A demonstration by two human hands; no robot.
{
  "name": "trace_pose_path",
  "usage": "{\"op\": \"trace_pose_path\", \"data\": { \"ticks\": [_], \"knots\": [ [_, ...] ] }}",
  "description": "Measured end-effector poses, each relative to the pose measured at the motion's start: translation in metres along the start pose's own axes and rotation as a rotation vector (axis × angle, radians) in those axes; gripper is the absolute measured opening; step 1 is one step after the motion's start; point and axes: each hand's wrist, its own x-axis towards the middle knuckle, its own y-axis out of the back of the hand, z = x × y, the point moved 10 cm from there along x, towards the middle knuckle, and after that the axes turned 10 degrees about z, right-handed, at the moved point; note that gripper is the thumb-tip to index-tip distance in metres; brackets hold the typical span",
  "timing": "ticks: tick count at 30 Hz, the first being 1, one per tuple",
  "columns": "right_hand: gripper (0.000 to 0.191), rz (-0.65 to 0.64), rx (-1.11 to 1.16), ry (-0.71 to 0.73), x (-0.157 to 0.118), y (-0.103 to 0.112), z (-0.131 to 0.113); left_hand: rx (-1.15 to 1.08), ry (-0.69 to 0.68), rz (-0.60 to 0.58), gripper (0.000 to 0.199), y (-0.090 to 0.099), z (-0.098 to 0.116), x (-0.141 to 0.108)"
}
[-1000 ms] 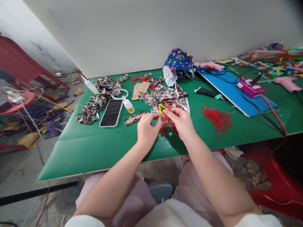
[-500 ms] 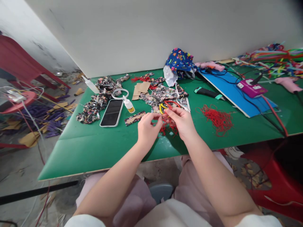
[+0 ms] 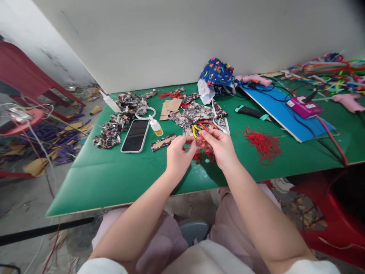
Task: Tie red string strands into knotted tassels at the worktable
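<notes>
My left hand (image 3: 180,154) and my right hand (image 3: 221,149) are close together above the green table, fingertips pinched. Thin red cord shows at the fingertips of both hands; its exact course is partly hidden by the fingers. Loose red cords (image 3: 196,156) lie just below and between the hands. Right behind the fingertips rest pliers with yellow handles (image 3: 194,131) and another tool with red handles (image 3: 209,124), both on floral fabric pieces (image 3: 196,111). A small floral strip with a brown middle (image 3: 163,142) lies left of my left hand.
To the left are a phone (image 3: 135,136), a glue bottle (image 3: 155,126), a white ring (image 3: 145,112) and bunched floral fabric (image 3: 110,131). A red cord heap (image 3: 262,144), a box cutter (image 3: 252,112), a blue board (image 3: 288,114) and a pink glue gun (image 3: 348,102) lie to the right.
Both hands stay pinched in nearly the same place, with only slight finger movement. The whole view has shifted a few pixels; the things on the table have not moved.
</notes>
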Motion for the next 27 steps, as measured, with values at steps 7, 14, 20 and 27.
{"op": "trace_pose_path", "data": {
  "ticks": [7,14,20,27],
  "knots": [
    [0.023,0.001,-0.022,0.026,-0.001,-0.001,-0.001,-0.088,0.114,-0.050,0.011,-0.006,-0.010,-0.001],
    [0.024,-0.022,-0.103,0.134,-0.004,-0.004,-0.010,-0.237,0.298,-0.095,0.010,-0.012,-0.022,-0.002],
    [0.021,-0.043,-0.118,0.155,-0.007,-0.007,-0.013,-0.270,0.315,-0.106,0.009,-0.013,-0.024,0.000],
    [0.022,-0.014,-0.031,0.032,-0.003,-0.004,-0.001,-0.294,0.323,-0.111,0.007,-0.013,-0.023,-0.001]
  ]
}}
